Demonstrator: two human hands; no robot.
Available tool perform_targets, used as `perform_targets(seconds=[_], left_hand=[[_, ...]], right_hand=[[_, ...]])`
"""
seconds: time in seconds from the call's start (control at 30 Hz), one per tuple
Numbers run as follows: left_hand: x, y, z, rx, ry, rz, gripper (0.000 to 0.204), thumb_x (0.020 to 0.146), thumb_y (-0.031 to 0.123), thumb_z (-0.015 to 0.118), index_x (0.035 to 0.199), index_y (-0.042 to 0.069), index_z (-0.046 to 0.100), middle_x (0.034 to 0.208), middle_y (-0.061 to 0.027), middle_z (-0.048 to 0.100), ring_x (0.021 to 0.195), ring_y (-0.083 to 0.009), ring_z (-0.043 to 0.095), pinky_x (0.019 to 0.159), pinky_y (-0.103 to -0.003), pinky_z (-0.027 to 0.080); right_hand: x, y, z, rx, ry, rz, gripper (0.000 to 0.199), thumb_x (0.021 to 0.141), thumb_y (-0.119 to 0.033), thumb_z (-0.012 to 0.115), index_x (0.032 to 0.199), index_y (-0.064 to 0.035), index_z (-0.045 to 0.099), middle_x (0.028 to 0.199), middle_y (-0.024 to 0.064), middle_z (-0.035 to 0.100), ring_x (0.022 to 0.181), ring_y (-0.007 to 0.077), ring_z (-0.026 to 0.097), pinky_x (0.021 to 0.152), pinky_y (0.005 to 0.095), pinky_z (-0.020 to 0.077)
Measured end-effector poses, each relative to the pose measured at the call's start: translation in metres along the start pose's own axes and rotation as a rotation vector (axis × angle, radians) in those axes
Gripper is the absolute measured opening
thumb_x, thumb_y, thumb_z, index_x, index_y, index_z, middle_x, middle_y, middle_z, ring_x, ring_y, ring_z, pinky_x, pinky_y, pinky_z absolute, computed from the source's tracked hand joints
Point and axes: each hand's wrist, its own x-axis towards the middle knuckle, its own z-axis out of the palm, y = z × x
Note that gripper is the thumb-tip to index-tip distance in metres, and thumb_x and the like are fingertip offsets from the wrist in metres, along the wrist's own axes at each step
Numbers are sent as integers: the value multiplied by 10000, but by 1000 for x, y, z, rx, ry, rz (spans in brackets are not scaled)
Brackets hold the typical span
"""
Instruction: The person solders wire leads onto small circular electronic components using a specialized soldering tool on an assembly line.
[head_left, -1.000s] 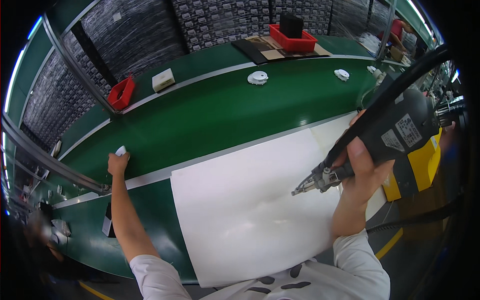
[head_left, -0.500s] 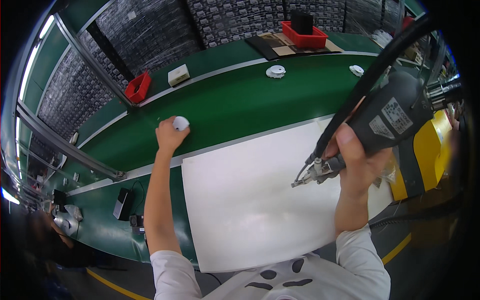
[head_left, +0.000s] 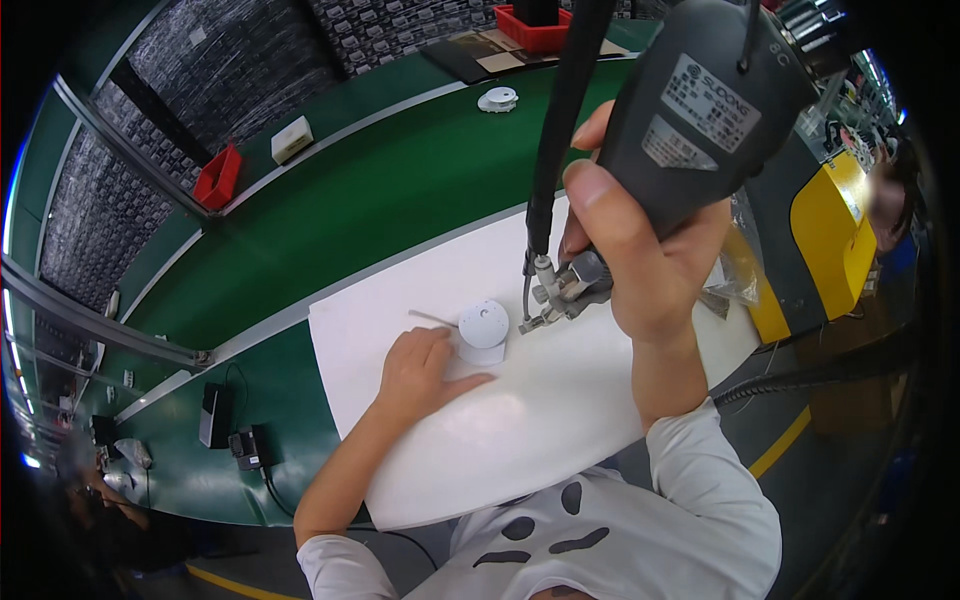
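Observation:
A white round plastic part [head_left: 483, 324] with a flat lower piece and a thin strip at its left lies on the white work mat [head_left: 420, 470]. Beside it is my left hand [head_left: 415, 370], thumb stretched out below the part and fingers at its left edge; the thumb and fingers are apart. My right hand [head_left: 645, 240] grips a black power screwdriver [head_left: 690, 120] above the mat. Its metal tip [head_left: 540, 322] points down and left, to the right of the round part. A thick black hose [head_left: 560, 130] runs along the tool.
Beyond the mat runs a green conveyor belt [head_left: 370, 190] with another white round part [head_left: 498, 99]. Red bins [head_left: 217, 178] and a cream box [head_left: 292, 139] stand along the far side. A yellow and black machine [head_left: 825, 235] is at the right; black devices [head_left: 215, 415] sit at the left.
My left hand has brought the white round part from the green belt to the mat, and its fingers have spread. The screwdriver in my right hand has moved left and nearer the part.

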Motion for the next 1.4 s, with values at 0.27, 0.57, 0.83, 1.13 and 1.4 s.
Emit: perform_targets(seconds=[0.27,0.57,0.83,1.13,1.4], left_hand=[[15,35,25,70,12,357,435,793,135,815,1140,-71,651,1105,-187,667,1006,-337,658,799,-392,559],[22,52,44,-4,69,372,401,781,100,798,1122,-75,679,1158,-182,656,930,-281,663,726,-360,545],[19,49,42,-11,54,354,387,797,109,800,1130,-53,688,1189,-161,647,927,-250,654,730,-352,537],[18,48,44,3,52,351,394,808,120,799,1144,-49,682,1180,-141,643,932,-236,638,742,-348,537],[20,49,43,30,54,350,387,803,117,797,1135,-48,685,1160,-128,643,902,-228,625,743,-342,532]], right_hand=[[-5,2,0,-42,14,24,201,865,-56,739,1032,13,652,793,12,647,670,58,581,616,222,456],[-4,15,12,-98,48,-34,285,841,-92,679,1069,65,609,688,75,624,478,130,593,441,248,489],[-7,19,19,-181,27,2,324,836,-115,680,1099,59,602,736,101,650,484,147,599,438,257,496],[-10,19,21,-214,71,-37,290,843,-96,671,1081,61,622,836,144,687,475,167,600,449,257,502],[-9,21,16,-218,-34,33,273,872,-117,652,1069,71,625,772,131,666,477,158,584,448,267,488]])
